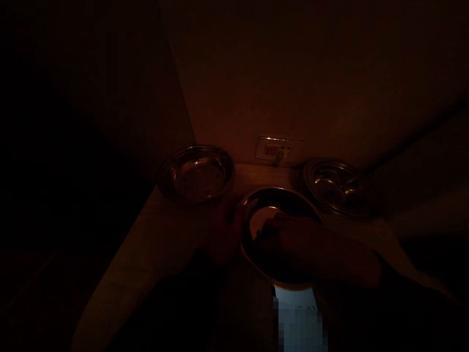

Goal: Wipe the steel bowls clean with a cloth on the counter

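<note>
In dim light a round metal bowl [278,189] sits at the middle of the table, its inside mostly in shadow. At its left rim is my left hand [224,234], closed against the edge with the thumb side by the rim. My right hand [282,232] reaches in from the right, over the bowl, fingers curled down toward the bottom. What those fingers hold, if anything, is lost in the dark. A pale patch [264,220] shows on the bowl's inside beside the right fingers.
A shiny metal bowl [200,178] stands at the back left, and a metal dish with compartments [339,188] at the back right. Behind the wooden table [120,274], a wall socket [279,149] holds a plug. A lit phone screen [298,318] lies nearest me.
</note>
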`<control>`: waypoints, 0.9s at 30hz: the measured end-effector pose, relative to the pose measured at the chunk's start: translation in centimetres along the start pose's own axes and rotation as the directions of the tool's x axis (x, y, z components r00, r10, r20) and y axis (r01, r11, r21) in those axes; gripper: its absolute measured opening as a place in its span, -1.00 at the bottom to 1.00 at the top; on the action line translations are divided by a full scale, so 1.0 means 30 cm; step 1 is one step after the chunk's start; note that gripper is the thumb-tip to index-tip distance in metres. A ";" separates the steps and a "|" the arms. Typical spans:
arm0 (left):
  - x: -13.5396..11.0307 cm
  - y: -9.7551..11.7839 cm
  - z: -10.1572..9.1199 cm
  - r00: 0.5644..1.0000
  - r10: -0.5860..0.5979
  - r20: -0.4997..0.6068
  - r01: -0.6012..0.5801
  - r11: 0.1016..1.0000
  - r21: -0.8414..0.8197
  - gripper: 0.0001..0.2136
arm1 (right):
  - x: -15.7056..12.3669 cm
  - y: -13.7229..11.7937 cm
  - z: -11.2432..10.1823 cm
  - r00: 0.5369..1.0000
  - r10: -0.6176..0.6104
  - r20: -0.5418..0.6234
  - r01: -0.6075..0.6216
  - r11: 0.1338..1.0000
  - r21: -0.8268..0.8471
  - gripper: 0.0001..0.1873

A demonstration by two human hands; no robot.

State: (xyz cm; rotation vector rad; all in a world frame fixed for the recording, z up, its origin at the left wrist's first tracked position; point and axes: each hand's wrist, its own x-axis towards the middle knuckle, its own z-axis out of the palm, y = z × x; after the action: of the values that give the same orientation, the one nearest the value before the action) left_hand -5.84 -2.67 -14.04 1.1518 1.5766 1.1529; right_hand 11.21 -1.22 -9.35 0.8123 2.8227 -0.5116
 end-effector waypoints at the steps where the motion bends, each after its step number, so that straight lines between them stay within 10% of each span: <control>1: 0.000 0.000 -0.001 1.000 0.021 0.009 -0.021 1.000 0.009 -0.69 | 0.005 0.003 0.004 0.999 0.031 -0.010 -0.031 0.999 -0.010 -0.68; 8: 0.003 -0.016 -0.002 0.999 0.040 0.035 -0.040 0.999 -0.005 -0.65 | 0.063 0.049 0.037 0.933 0.300 -0.198 -0.339 0.917 -0.210 -0.61; 19: -0.007 -0.009 0.009 1.000 0.004 -0.024 -0.003 0.999 0.039 -0.65 | -0.009 0.006 -0.012 1.000 0.007 0.014 -0.007 1.000 0.003 -0.71; 27: -0.007 -0.011 0.004 0.999 0.036 -0.002 -0.036 0.999 0.027 -0.65 | 0.034 -0.006 0.034 0.988 0.139 -0.064 -0.145 0.985 -0.093 -0.67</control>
State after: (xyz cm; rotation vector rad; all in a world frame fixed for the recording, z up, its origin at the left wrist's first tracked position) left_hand -5.75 -2.89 -14.36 1.2015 1.5833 1.1603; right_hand 10.32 -1.26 -10.48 1.0142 2.7875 -0.3315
